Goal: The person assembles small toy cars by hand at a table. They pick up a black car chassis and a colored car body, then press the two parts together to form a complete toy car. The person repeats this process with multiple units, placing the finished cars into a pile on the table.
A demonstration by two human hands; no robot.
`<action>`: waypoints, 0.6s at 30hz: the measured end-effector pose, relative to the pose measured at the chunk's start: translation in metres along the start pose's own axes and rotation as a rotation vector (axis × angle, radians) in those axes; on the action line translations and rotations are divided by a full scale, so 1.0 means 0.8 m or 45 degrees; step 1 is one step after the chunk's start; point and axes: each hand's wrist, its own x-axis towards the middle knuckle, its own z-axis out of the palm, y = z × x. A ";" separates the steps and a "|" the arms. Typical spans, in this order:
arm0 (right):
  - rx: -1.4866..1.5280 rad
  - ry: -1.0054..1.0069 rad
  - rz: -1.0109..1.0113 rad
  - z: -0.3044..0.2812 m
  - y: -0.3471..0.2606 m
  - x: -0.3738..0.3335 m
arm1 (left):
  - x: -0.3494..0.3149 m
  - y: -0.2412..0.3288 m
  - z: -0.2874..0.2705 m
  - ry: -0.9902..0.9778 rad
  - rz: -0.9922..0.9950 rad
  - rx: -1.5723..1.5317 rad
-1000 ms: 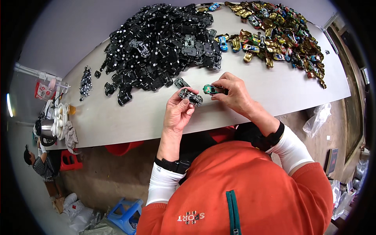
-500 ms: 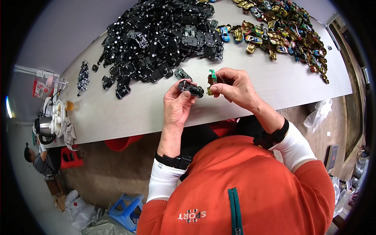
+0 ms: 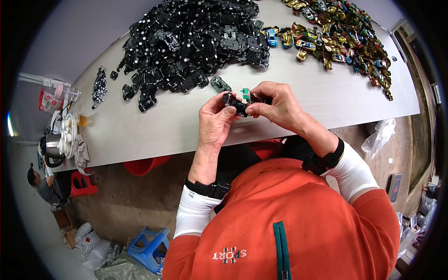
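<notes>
My left hand (image 3: 215, 120) grips a small black toy-car chassis (image 3: 234, 103) above the near part of the grey table (image 3: 163, 126). My right hand (image 3: 276, 105) pinches a green toy-car body (image 3: 246, 94) and presses it against the chassis; the two hands touch. A big heap of black chassis parts (image 3: 186, 37) lies just beyond the hands. A spread of gold and coloured toy-car bodies (image 3: 343, 32) lies at the far right of the table. One loose dark chassis (image 3: 220, 84) rests on the table right behind my hands.
A kettle with cups and a rag (image 3: 63, 140) stands at the table's left end, next to a clear container (image 3: 53, 93). Under the table are a red basin (image 3: 147, 164), a red stool (image 3: 83, 183) and a blue stool (image 3: 149, 247). Another person (image 3: 44, 189) crouches at lower left.
My hands have closed together: the green body, held apart in my right hand a second ago, is now pressed onto the black chassis in my left. The view has shifted slightly.
</notes>
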 end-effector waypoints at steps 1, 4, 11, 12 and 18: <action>-0.079 0.014 -0.036 0.000 -0.003 0.000 | -0.001 0.000 0.001 0.000 0.007 0.003; -0.228 0.055 -0.175 0.004 -0.014 -0.002 | -0.001 0.003 0.008 -0.032 0.017 0.032; -0.501 0.039 -0.538 0.005 -0.012 0.001 | -0.003 0.015 0.026 -0.097 0.106 0.191; -0.522 0.031 -0.540 0.005 -0.016 0.001 | -0.003 0.015 0.027 -0.104 0.132 0.215; -0.521 -0.001 -0.474 0.003 -0.034 -0.002 | -0.003 0.020 0.033 -0.161 0.188 0.280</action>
